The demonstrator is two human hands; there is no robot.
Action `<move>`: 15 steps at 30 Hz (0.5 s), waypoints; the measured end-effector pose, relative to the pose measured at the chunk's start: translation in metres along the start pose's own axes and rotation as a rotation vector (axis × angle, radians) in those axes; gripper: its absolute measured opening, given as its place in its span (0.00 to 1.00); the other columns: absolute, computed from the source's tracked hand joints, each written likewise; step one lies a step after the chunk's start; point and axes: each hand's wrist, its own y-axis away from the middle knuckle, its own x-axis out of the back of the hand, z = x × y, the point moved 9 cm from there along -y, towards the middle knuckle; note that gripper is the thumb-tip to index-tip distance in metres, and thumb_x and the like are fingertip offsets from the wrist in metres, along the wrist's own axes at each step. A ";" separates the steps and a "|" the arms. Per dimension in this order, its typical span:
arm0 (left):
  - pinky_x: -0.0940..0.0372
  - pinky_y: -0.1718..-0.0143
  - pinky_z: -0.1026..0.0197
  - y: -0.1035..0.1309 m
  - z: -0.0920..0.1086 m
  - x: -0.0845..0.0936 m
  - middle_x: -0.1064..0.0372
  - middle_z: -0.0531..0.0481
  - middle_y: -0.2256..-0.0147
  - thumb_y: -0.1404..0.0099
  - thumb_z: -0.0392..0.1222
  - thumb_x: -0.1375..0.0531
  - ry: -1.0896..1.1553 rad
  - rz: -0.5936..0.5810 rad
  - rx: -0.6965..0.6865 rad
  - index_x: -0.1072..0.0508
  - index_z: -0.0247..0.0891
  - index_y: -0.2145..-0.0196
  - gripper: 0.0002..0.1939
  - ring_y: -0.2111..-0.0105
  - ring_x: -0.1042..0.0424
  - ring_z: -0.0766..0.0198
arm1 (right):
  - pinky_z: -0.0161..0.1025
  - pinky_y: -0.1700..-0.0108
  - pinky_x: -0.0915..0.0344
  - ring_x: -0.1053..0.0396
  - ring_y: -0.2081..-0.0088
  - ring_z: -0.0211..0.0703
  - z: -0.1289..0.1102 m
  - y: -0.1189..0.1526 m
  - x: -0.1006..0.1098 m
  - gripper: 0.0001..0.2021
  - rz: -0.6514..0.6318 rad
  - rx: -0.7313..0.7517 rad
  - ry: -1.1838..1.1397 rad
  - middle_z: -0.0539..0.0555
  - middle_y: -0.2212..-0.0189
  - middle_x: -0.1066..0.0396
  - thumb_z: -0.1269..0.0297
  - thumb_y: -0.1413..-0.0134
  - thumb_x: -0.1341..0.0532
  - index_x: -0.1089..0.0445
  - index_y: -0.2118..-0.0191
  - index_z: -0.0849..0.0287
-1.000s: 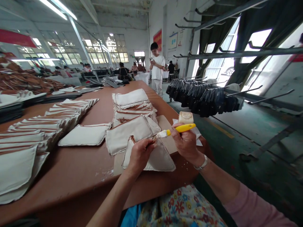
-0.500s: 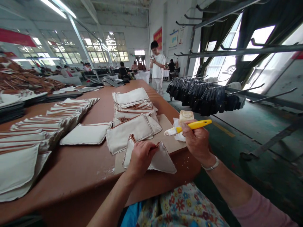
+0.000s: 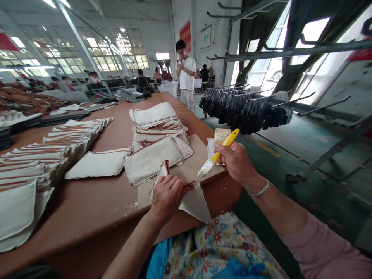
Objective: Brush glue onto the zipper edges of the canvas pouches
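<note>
My left hand (image 3: pixel 170 195) is closed on the brown-trimmed edge of a cream fabric piece (image 3: pixel 196 203), which hangs partly over the table's front edge. In my right hand (image 3: pixel 236 161) is a brush (image 3: pixel 225 145) with a yellow handle. Its white-coated bristles point down and left, a little above the board and apart from the fabric. Behind the brush stands a pale container (image 3: pixel 221 135) on white paper. A stack of cream pieces (image 3: pixel 155 155) lies just beyond my left hand, partly on a tan board (image 3: pixel 200 145).
Rows of overlapping cream pieces (image 3: pixel 55 153) cover the left of the brown table (image 3: pixel 101 199), with a single one (image 3: pixel 97 163) between. At right, dark items (image 3: pixel 247 110) hang on a metal rack (image 3: pixel 290 54). A person (image 3: pixel 187 73) stands beyond the table.
The brush has tilted more steeply, its bristles now lower and pointing down. My left hand has tipped the fabric piece further over the table edge. The whole view has shifted slightly.
</note>
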 end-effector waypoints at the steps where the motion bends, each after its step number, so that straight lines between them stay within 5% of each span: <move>1: 0.42 0.64 0.59 0.001 -0.001 -0.001 0.25 0.51 0.69 0.29 0.46 0.41 0.011 -0.017 0.020 0.28 0.40 0.65 0.09 0.68 0.28 0.63 | 0.33 0.78 0.45 0.43 0.81 0.34 0.002 0.000 -0.001 0.15 0.002 0.000 -0.002 0.45 0.84 0.39 0.54 0.49 0.30 0.31 0.73 0.59; 5: 0.39 0.67 0.63 0.006 -0.016 -0.011 0.25 0.50 0.67 0.28 0.46 0.44 0.117 -0.115 0.169 0.27 0.40 0.63 0.10 0.67 0.27 0.64 | 0.32 0.78 0.44 0.43 0.81 0.33 0.015 0.007 -0.010 0.15 -0.057 -0.124 -0.124 0.45 0.85 0.39 0.55 0.50 0.30 0.31 0.75 0.60; 9: 0.40 0.71 0.65 -0.011 -0.038 -0.014 0.31 0.54 0.72 0.27 0.49 0.47 0.329 -0.166 0.347 0.30 0.39 0.67 0.14 0.72 0.32 0.66 | 0.29 0.79 0.43 0.46 0.83 0.30 0.008 0.013 0.022 0.15 0.196 -0.172 -0.351 0.43 0.87 0.44 0.59 0.56 0.27 0.33 0.78 0.60; 11: 0.42 0.72 0.65 -0.036 -0.043 0.003 0.36 0.55 0.76 0.26 0.54 0.50 0.426 -0.136 0.374 0.32 0.39 0.72 0.21 0.74 0.37 0.66 | 0.28 0.79 0.42 0.48 0.84 0.29 -0.003 0.014 0.041 0.15 0.296 -0.148 -0.425 0.42 0.87 0.45 0.62 0.58 0.26 0.33 0.78 0.60; 15: 0.39 0.68 0.62 -0.087 -0.038 0.067 0.34 0.51 0.74 0.28 0.64 0.55 0.614 -0.094 0.299 0.31 0.37 0.73 0.30 0.71 0.36 0.64 | 0.28 0.80 0.40 0.51 0.84 0.28 -0.030 0.019 0.075 0.13 0.387 -0.099 -0.523 0.41 0.87 0.46 0.64 0.56 0.27 0.32 0.77 0.60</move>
